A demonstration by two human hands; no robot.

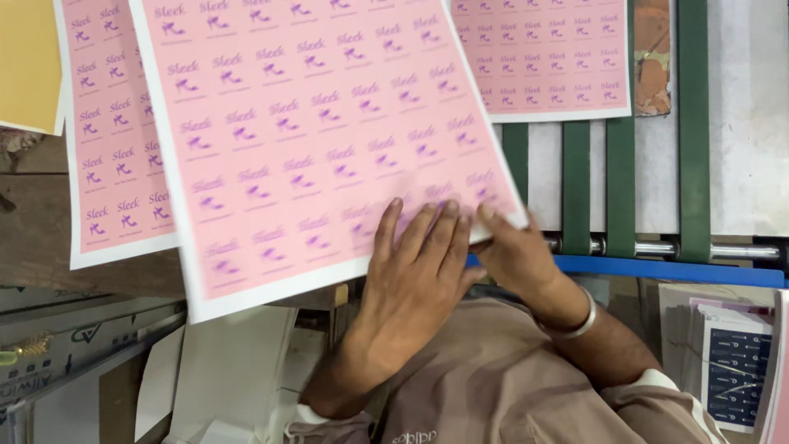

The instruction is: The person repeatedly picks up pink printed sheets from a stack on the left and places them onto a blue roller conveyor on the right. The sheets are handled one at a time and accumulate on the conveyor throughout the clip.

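Pink printed sheet (320, 140): large, white-bordered, covered in rows of small purple shoe motifs; lies tilted across the middle of the view, its lower right corner under both hands, its near edge slightly blurred

Left hand (415, 271): palm down, fingers spread flat on the sheet's lower edge, pressing rather than clasping; nothing enclosed in it

Right hand (514, 251): at the sheet's lower right corner, fingertips on top of the paper; whether the thumb pinches the corner from below cannot be told. A metal bangle (575, 325) sits on that wrist

Second pink sheet (115, 140): same print, lying to the left and partly under the first, resting on a worn wooden surface (49, 238)

Third pink sheet (546, 57): same print, top right, overlapped at its left by the first sheet

Yellow sheet (29, 62): top left corner, plain

Green belts (694, 131): several parallel vertical strips on the right, running over a metal roller (657, 247), with a blue bar (657, 270) just below it

Dark blue printed sheets (735, 370): stacked at the lower right, beside the right forearm

White papers (234, 370): loose, lower left, below the sheet's near edge
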